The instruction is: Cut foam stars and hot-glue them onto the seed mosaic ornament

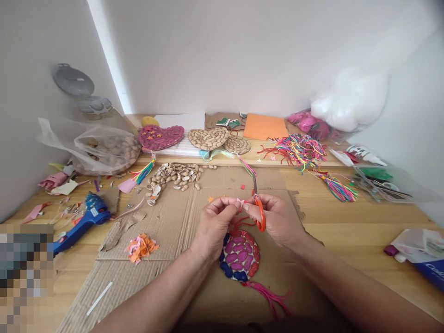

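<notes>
Between the fingertips of my left hand is a small pink piece of paper, pinched at its edge. My right hand grips orange-handled scissors, blades pointing away from me, and its thumb and finger also meet the pink piece. Just below both hands lies a round ornament covered in purple, red and dark blue painted shells, partly hidden by my left hand. Red cord runs from its top, and a pink tassel trails from its bottom. Cardboard lies underneath.
A blue glue gun rests at left, near orange and pink paper scraps. Peanut shells are heaped behind. Heart-shaped pieces, an orange sheet and colourful threads line the back. A plastic tray stands right.
</notes>
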Motion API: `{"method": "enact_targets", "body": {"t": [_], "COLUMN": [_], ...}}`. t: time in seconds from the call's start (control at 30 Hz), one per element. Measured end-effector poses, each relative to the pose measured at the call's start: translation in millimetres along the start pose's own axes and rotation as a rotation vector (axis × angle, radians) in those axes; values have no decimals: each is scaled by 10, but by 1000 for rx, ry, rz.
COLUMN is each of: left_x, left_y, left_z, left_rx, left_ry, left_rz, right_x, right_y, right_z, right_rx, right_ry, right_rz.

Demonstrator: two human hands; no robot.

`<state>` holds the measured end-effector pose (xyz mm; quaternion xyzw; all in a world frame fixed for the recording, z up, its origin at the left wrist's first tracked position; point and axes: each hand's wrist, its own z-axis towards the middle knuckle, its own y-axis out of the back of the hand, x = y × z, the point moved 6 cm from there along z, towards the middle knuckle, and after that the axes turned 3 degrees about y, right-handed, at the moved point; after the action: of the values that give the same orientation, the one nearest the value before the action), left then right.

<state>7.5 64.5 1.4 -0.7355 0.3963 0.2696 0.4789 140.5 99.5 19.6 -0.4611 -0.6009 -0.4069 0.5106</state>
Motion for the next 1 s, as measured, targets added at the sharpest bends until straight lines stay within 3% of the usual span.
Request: {"method": "enact_targets", "body": {"t": [0.47, 1.0], "left_x": [-170, -117], "left_y": [8, -8], "left_z": [7, 16], "left_rx": [44, 91], "left_ry": [-57, 13], "left_rz": [238, 205], "right_x": [74, 1], "right_y": [-24, 15], "right_z": [-33, -16], "right_rx": [59, 103], "right_ry": [-16, -23], "right_rz": [-28, 5]}}
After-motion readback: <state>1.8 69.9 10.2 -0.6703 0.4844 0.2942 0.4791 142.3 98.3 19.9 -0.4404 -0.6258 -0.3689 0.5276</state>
